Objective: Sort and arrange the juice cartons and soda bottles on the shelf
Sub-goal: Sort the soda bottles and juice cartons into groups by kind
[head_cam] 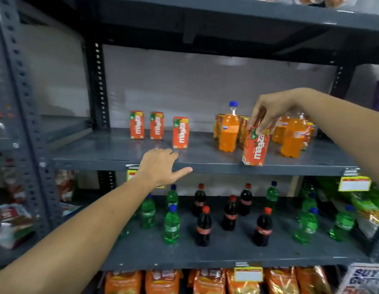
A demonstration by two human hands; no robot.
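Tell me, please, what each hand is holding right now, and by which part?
The right hand pinches a tilted juice carton by its top edge. The left hand holds nothing; it rests open at the shelf's front edge.

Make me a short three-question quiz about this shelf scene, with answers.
1. True or false: the right hand grips a tilted Maaza juice carton by its top.
2. How many Maaza cartons stand alone at the left of the middle shelf?
3. What is the left hand holding? A) an orange soda bottle B) nothing C) a cola bottle

Key
1. True.
2. Three: first carton, second carton, third carton.
3. B; its open fingers lie at the shelf edge.
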